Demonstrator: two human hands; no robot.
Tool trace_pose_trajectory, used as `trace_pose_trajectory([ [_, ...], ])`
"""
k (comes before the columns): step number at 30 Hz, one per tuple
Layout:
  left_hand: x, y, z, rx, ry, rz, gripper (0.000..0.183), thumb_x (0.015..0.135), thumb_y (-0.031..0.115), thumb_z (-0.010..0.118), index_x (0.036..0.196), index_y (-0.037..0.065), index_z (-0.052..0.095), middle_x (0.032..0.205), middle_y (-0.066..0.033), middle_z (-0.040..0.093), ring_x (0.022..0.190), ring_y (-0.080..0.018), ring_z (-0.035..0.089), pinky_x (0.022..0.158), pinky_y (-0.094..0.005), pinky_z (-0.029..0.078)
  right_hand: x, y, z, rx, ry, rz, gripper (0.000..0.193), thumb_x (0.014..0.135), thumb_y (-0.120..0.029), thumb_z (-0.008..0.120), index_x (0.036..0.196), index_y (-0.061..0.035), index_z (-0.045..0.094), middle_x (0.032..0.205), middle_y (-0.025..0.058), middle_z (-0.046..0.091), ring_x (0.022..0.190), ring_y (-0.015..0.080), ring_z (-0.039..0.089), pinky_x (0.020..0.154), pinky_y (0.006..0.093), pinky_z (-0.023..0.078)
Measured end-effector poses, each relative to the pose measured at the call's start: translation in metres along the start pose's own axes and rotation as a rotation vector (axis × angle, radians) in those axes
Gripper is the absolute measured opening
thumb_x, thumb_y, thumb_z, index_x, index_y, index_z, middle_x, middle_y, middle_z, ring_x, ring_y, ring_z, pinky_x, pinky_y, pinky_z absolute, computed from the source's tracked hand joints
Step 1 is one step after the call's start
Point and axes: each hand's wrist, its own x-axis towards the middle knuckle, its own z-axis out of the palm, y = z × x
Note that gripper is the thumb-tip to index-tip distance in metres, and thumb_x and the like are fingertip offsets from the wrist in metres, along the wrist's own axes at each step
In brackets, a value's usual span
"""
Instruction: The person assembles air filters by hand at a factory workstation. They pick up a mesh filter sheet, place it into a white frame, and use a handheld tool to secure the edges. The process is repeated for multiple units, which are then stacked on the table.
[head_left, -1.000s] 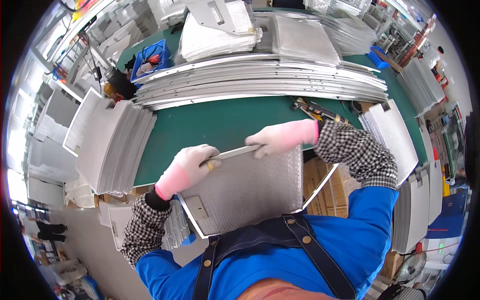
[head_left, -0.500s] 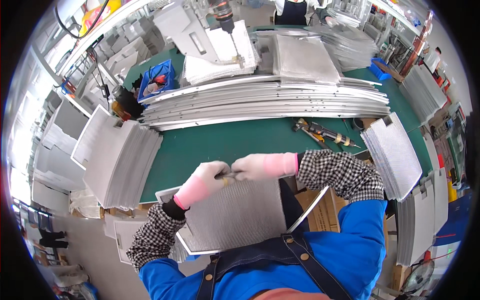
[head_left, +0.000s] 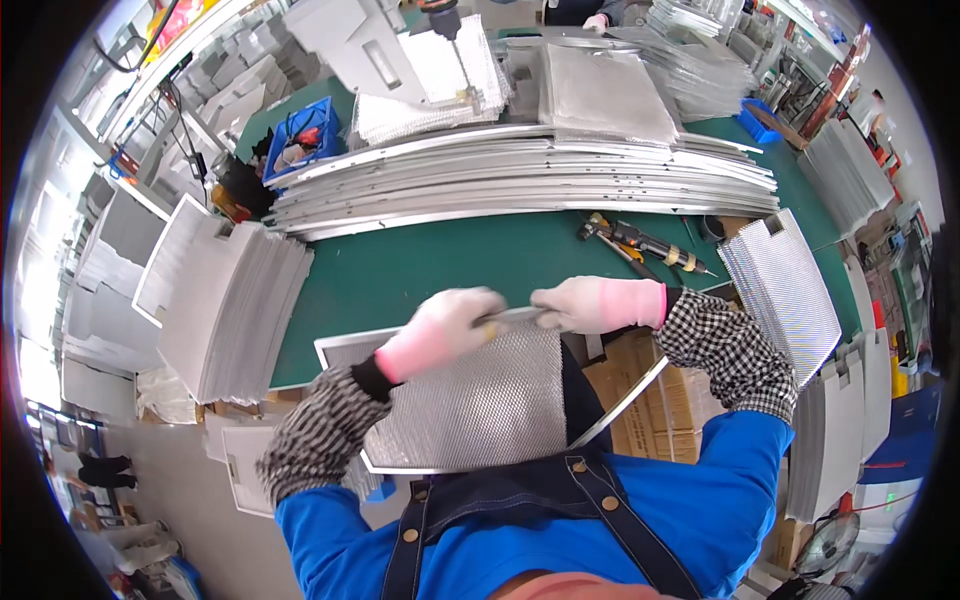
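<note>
A mesh panel (head_left: 480,400) lies across my lap at the near edge of the green table, with a pale metal frame along its left and near sides. A loose-angled frame bar (head_left: 625,402) sticks out from its near right corner. Over the panel's far edge, my left hand (head_left: 452,322) and my right hand (head_left: 590,304), both in white gloves with pink cuffs, pinch the two ends of a short grey strip (head_left: 518,314). The left fingers are slightly blurred. Whether the strip touches the panel, I cannot tell.
Long metal bars (head_left: 540,185) lie stacked across the table (head_left: 430,270). A power screwdriver (head_left: 660,248) and a hammer (head_left: 610,240) rest at right. Panel stacks flank me at left (head_left: 225,310) and right (head_left: 785,290). A cardboard box (head_left: 650,400) stands below the table edge.
My hands have moved apart and to the right, and the grey strip now shows between them. The whole view has shifted slightly.
</note>
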Motion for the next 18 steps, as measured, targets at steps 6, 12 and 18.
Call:
trace_pose_trajectory([
  [6,0.042,0.018,0.021,-0.124,-0.098,0.085,0.025,0.092,0.022,0.068,0.104,0.0,0.07,0.09,-0.0161,0.071,0.086,-0.031,0.069,0.079,-0.0385,0.055,-0.019,0.034,0.022,0.269,0.055,-0.036,0.039,0.105,-0.035,0.048,0.118,0.0005,0.058,0.089,0.0133,0.063,0.084,0.028,0.063,0.079,0.0389,0.05],
  [12,0.045,0.043,0.003,-0.045,-0.311,0.039,0.038,0.098,0.037,0.062,0.11,0.001,0.068,0.096,-0.0201,0.072,0.089,-0.0357,0.07,0.08,-0.0417,0.056,-0.034,0.031,0.012,0.692,-0.259,0.067,0.043,0.106,-0.037,0.043,0.116,0.0023,0.058,0.073,-0.0022,0.049,0.053,0.0057,0.041,0.047,0.0229,0.035],
  [18,0.023,0.051,0.011,0.242,-0.262,-0.041,0.047,0.093,0.047,0.064,0.108,0.003,0.061,0.09,-0.0254,0.07,0.089,-0.0414,0.071,0.08,-0.0488,0.056,-0.032,-0.009,0.005,-0.289,0.172,-0.057,0.036,0.096,-0.033,0.061,0.119,-0.005,0.061,0.096,0.0127,0.07,0.09,0.0342,0.069,0.077,0.0448,0.056],
])
